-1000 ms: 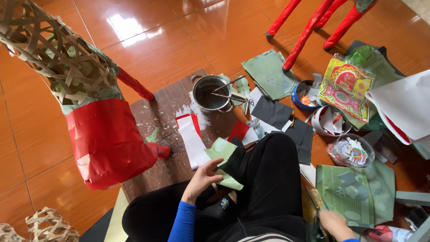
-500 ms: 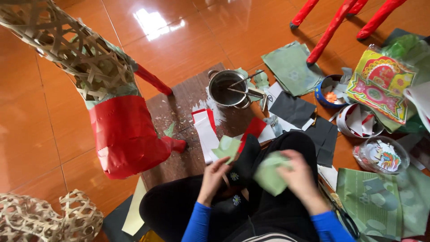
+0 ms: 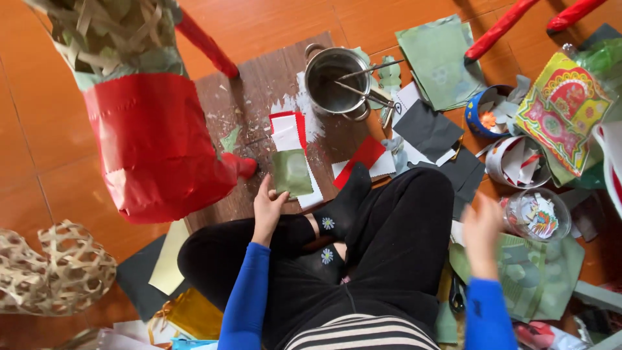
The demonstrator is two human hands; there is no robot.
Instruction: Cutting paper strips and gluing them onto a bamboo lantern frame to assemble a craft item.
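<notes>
Nearest the camera, at the bottom of the frame, the person sits cross-legged in black trousers [image 3: 389, 259] and blue sleeves, so both arms can reach the floor in front without leaning. The left hand [image 3: 267, 206], low and left of centre, lies fingers-forward with its tips on the lower edge of a green paper sheet [image 3: 292, 172] — it looks to be pressing or pinching that edge, though I cannot tell whether it truly grips. The sheet lies flat on a white strip over the brown board [image 3: 259, 91], which seems to serve as a work surface, judging by the white smears on it.

The right hand [image 3: 482, 230], lower right, is blurred and raised over the knee, fingers loosely spread and holding nothing I can make out; a clear plastic tub of coloured cut-outs [image 3: 536, 215] sits just beside it.

Further off, at upper centre, a steel pot [image 3: 335, 81] with sticks resting in it stands on the board's far edge — within arm's reach. To the left rises a woven bamboo frame partly covered in red paper [image 3: 152, 142], with stacks of green paper [image 3: 440, 58] at the upper right.
</notes>
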